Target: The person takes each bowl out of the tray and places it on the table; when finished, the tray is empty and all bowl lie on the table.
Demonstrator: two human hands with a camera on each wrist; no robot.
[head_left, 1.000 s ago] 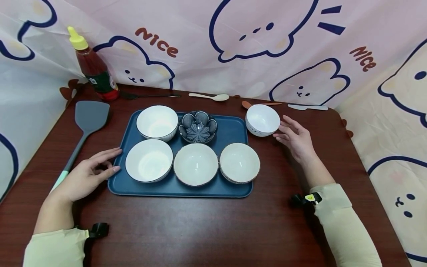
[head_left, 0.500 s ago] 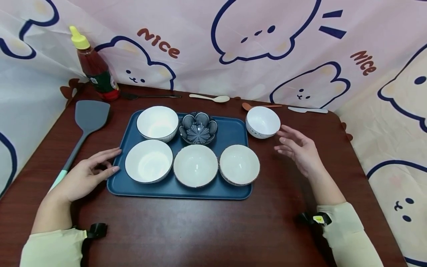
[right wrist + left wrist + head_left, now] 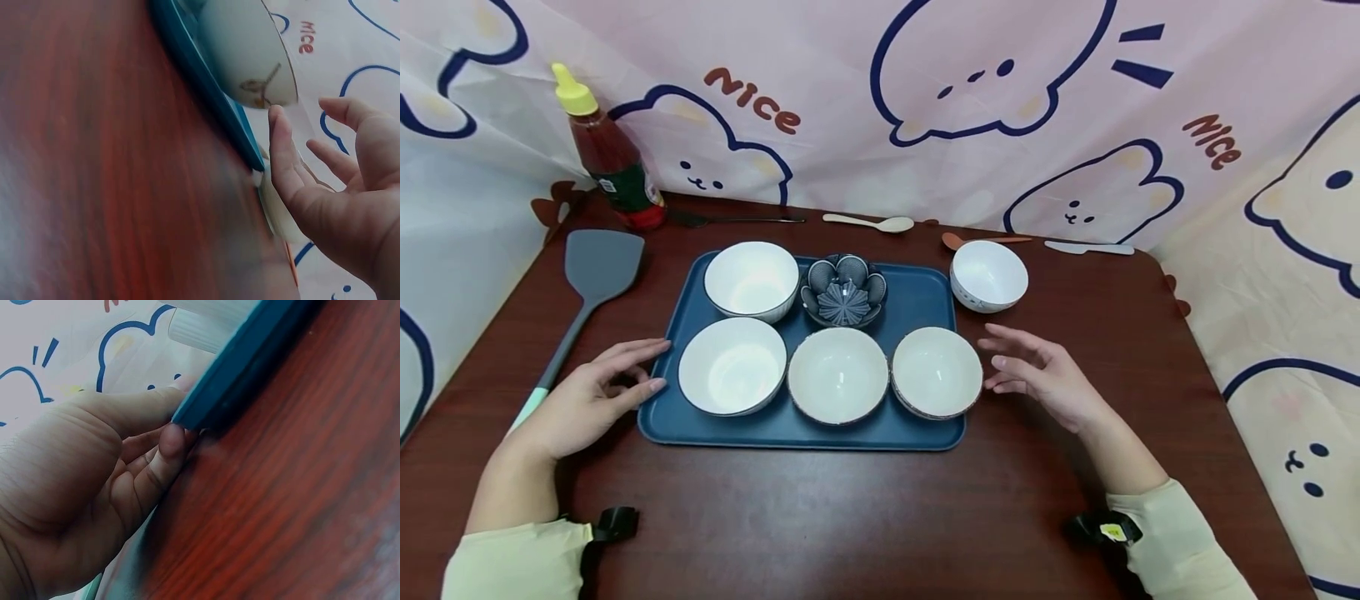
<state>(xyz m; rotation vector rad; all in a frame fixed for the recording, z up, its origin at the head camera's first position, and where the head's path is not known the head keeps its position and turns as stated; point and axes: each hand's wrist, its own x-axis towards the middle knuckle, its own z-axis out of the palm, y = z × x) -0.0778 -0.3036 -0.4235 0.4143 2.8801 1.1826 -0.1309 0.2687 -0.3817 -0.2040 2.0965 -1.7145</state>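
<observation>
A blue tray (image 3: 917, 296) sits mid-table and carries several white bowls plus a dark flower-shaped dish (image 3: 843, 292). One more white bowl (image 3: 988, 275) stands off the tray on the table, at its far right corner. My left hand (image 3: 628, 373) rests with loose fingers against the tray's left edge (image 3: 250, 356); the left wrist view shows the fingertips (image 3: 172, 437) touching its rim. My right hand (image 3: 1009, 362) hovers with spread fingers, holding nothing, just right of the tray's front-right bowl (image 3: 936, 371). The right wrist view shows that hand (image 3: 325, 169) beside the bowl (image 3: 250, 50) and the tray (image 3: 200, 87).
A sauce bottle (image 3: 613, 162) with a yellow cap stands at the back left, and a grey spatula (image 3: 591, 275) lies left of the tray. Spoons (image 3: 872, 222) and a white knife (image 3: 1086, 247) lie along the back edge below the printed curtain.
My right hand has drawn back from the white bowl off the tray and moved left and nearer, to beside the front-right bowl. The left hand has stayed put.
</observation>
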